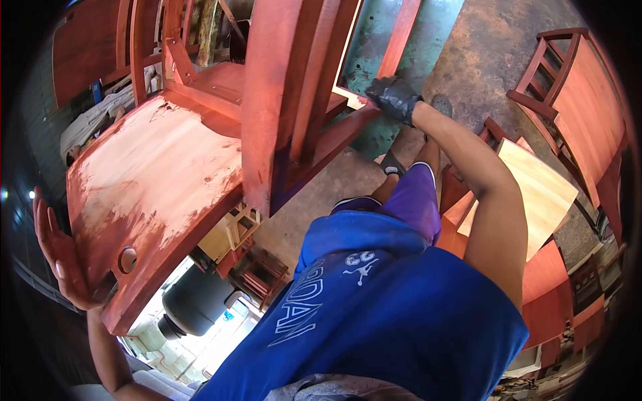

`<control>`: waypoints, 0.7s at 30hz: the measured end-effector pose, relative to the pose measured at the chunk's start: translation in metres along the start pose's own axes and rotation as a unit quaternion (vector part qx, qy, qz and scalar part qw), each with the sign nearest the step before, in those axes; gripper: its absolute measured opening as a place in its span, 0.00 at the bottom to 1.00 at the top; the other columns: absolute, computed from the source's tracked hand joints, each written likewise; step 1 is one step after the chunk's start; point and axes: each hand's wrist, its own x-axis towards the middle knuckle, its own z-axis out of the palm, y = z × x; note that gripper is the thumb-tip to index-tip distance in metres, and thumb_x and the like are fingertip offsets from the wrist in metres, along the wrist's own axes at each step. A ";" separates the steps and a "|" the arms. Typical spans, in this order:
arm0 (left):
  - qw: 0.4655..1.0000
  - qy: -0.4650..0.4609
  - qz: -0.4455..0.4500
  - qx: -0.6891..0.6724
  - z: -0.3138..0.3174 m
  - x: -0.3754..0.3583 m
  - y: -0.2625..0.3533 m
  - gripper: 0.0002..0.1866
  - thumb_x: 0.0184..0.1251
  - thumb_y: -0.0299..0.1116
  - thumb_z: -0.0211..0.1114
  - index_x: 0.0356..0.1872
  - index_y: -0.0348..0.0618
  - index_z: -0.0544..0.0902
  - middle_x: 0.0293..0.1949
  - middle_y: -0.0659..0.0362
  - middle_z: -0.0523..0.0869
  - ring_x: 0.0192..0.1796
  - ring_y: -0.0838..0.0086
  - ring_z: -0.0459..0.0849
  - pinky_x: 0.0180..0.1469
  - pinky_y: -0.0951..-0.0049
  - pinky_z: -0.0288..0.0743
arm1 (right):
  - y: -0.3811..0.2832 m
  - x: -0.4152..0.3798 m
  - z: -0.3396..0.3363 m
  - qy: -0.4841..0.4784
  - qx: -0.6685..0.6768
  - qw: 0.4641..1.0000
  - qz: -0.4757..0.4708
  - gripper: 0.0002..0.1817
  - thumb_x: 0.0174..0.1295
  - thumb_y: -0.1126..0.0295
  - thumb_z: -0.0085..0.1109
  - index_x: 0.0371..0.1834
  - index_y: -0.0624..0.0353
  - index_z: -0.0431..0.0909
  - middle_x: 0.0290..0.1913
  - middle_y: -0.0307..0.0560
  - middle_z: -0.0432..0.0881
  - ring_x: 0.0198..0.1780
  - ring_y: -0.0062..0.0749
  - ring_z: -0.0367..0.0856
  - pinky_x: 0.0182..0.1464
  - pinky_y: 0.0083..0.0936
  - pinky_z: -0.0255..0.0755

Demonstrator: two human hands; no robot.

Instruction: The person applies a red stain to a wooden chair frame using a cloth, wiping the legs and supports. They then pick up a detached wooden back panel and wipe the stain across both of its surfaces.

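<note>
A wooden chair with red-brown stain fills the upper left. Its broad panel (157, 167) is pale in the middle, dark red round the edges, with a round hole near the lower corner. My left hand (60, 254) is bare, fingers stretched out, palm against the panel's outer edge beside that hole. In a black glove, my right hand (394, 100) is closed at the far end of a red rail (348, 130); what its fingers hold is hidden. Upright red posts (274, 100) of the chair stand between the two hands.
A stained chair (588, 100) stands at the upper right. Below it lie a pale unstained board (528, 187) and red panels (545, 287). Beyond my right hand is a teal surface (374, 47). A dark rounded container (194, 301) and small chairs (261, 274) sit below the panel.
</note>
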 end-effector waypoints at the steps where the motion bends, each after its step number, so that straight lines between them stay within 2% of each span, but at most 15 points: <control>1: 1.000 0.002 0.000 -0.003 0.000 0.000 -0.001 0.45 0.69 0.61 0.52 0.79 0.39 0.63 0.82 0.44 0.56 0.85 0.57 0.50 0.84 0.53 0.35 | -0.003 -0.004 -0.012 0.006 -0.027 0.999 0.017 0.10 0.66 0.63 0.60 0.37 0.57 0.83 0.39 0.55 0.86 0.42 0.51 0.87 0.44 0.44 0.79; 2: 1.000 0.005 0.000 -0.005 0.000 -0.002 -0.002 0.45 0.69 0.61 0.52 0.79 0.39 0.63 0.82 0.44 0.57 0.85 0.58 0.50 0.84 0.53 0.35 | -0.010 -0.009 -0.021 0.001 -0.027 1.000 0.016 0.10 0.66 0.63 0.60 0.37 0.57 0.83 0.39 0.55 0.86 0.42 0.51 0.87 0.44 0.44 0.79; 3: 1.000 0.003 -0.004 -0.008 -0.001 -0.002 -0.003 0.45 0.69 0.60 0.52 0.79 0.38 0.63 0.82 0.44 0.57 0.85 0.58 0.50 0.84 0.53 0.35 | -0.026 -0.019 -0.033 0.063 0.135 0.977 0.154 0.11 0.66 0.60 0.63 0.38 0.57 0.82 0.39 0.55 0.86 0.41 0.50 0.87 0.44 0.42 0.79; 4: 1.000 0.006 -0.004 -0.013 0.000 -0.003 -0.004 0.45 0.69 0.60 0.52 0.79 0.38 0.63 0.82 0.44 0.57 0.85 0.58 0.50 0.84 0.53 0.35 | -0.038 -0.027 -0.040 0.123 0.285 0.906 0.286 0.14 0.65 0.57 0.66 0.38 0.58 0.82 0.40 0.54 0.86 0.41 0.49 0.86 0.43 0.39 0.79; 5: 1.000 0.007 -0.002 -0.017 0.002 -0.003 -0.006 0.45 0.69 0.60 0.52 0.79 0.38 0.63 0.82 0.44 0.57 0.85 0.58 0.50 0.84 0.53 0.35 | -0.051 -0.026 -0.040 0.122 0.281 0.908 0.285 0.14 0.65 0.57 0.66 0.38 0.58 0.82 0.40 0.54 0.86 0.41 0.49 0.86 0.43 0.39 0.79; 6: 1.000 0.009 0.001 -0.018 0.001 -0.003 -0.006 0.45 0.69 0.60 0.52 0.79 0.38 0.63 0.82 0.44 0.57 0.85 0.58 0.49 0.84 0.53 0.35 | -0.071 -0.022 -0.033 0.181 0.461 0.823 0.276 0.15 0.64 0.57 0.69 0.41 0.58 0.82 0.41 0.55 0.86 0.41 0.48 0.87 0.44 0.39 0.79; 8: 0.999 0.014 0.012 -0.028 0.005 -0.002 -0.005 0.45 0.69 0.60 0.52 0.79 0.38 0.63 0.82 0.44 0.57 0.85 0.58 0.49 0.84 0.54 0.35 | -0.112 -0.009 -0.024 0.243 0.620 0.703 0.248 0.17 0.62 0.57 0.72 0.43 0.58 0.81 0.42 0.55 0.86 0.41 0.47 0.87 0.44 0.38 0.79; 9: 0.999 0.017 0.018 -0.035 0.007 -0.001 -0.005 0.45 0.70 0.60 0.52 0.79 0.38 0.63 0.82 0.44 0.57 0.85 0.58 0.49 0.84 0.54 0.35 | -0.134 -0.003 -0.021 0.321 0.418 0.800 0.287 0.18 0.62 0.60 0.73 0.46 0.59 0.80 0.42 0.56 0.86 0.41 0.48 0.87 0.45 0.38 0.79; 10: 0.999 0.020 0.025 -0.040 0.008 0.000 -0.005 0.45 0.70 0.60 0.51 0.79 0.38 0.63 0.82 0.44 0.58 0.85 0.58 0.49 0.84 0.54 0.35 | -0.154 0.005 -0.017 0.383 0.192 0.847 0.314 0.18 0.62 0.62 0.73 0.49 0.59 0.79 0.42 0.56 0.86 0.42 0.48 0.87 0.46 0.37 0.79; 11: 0.998 0.023 0.031 -0.052 0.011 0.001 -0.005 0.44 0.70 0.60 0.51 0.79 0.37 0.63 0.82 0.44 0.58 0.85 0.58 0.49 0.84 0.54 0.35 | -0.166 0.013 -0.010 0.395 0.188 0.843 0.313 0.18 0.62 0.62 0.73 0.49 0.59 0.79 0.42 0.56 0.86 0.42 0.48 0.87 0.46 0.37 0.79; 12: 0.999 0.008 0.044 -0.016 0.002 0.003 -0.014 0.43 0.71 0.59 0.50 0.79 0.38 0.62 0.81 0.47 0.60 0.85 0.62 0.50 0.85 0.55 0.30 | -0.178 0.019 -0.001 0.467 0.302 0.767 0.319 0.18 0.63 0.64 0.72 0.50 0.60 0.77 0.41 0.55 0.85 0.42 0.50 0.86 0.47 0.37 0.79; 14: 0.998 0.019 0.029 -0.050 0.009 0.002 -0.005 0.43 0.72 0.58 0.49 0.79 0.38 0.63 0.82 0.49 0.60 0.85 0.64 0.51 0.84 0.56 0.28 | -0.218 0.020 -0.015 0.533 0.403 0.672 0.319 0.17 0.65 0.66 0.70 0.51 0.60 0.76 0.39 0.55 0.84 0.41 0.52 0.85 0.47 0.37 0.78; 17: 0.994 0.025 0.031 -0.104 0.012 0.002 -0.004 0.38 0.76 0.53 0.47 0.79 0.38 0.63 0.81 0.53 0.61 0.84 0.68 0.53 0.85 0.57 0.27 | -0.278 0.028 -0.082 0.633 0.257 0.687 0.249 0.14 0.67 0.71 0.67 0.51 0.62 0.75 0.41 0.54 0.82 0.42 0.51 0.84 0.48 0.36 0.77; 19: 0.988 0.048 0.013 -0.147 0.018 0.003 -0.001 0.34 0.77 0.48 0.48 0.78 0.39 0.65 0.81 0.53 0.62 0.85 0.67 0.51 0.85 0.57 0.29 | -0.295 0.043 -0.084 0.716 0.261 0.602 0.238 0.14 0.66 0.75 0.65 0.52 0.63 0.74 0.45 0.55 0.80 0.46 0.49 0.82 0.51 0.39 0.76; 21: 0.985 0.059 0.024 -0.159 0.019 0.005 -0.005 0.32 0.78 0.45 0.48 0.77 0.39 0.66 0.81 0.53 0.63 0.85 0.67 0.51 0.85 0.58 0.30 | -0.318 0.052 -0.086 0.737 0.261 0.586 0.213 0.13 0.67 0.76 0.64 0.52 0.64 0.74 0.47 0.55 0.78 0.50 0.49 0.80 0.55 0.42 0.74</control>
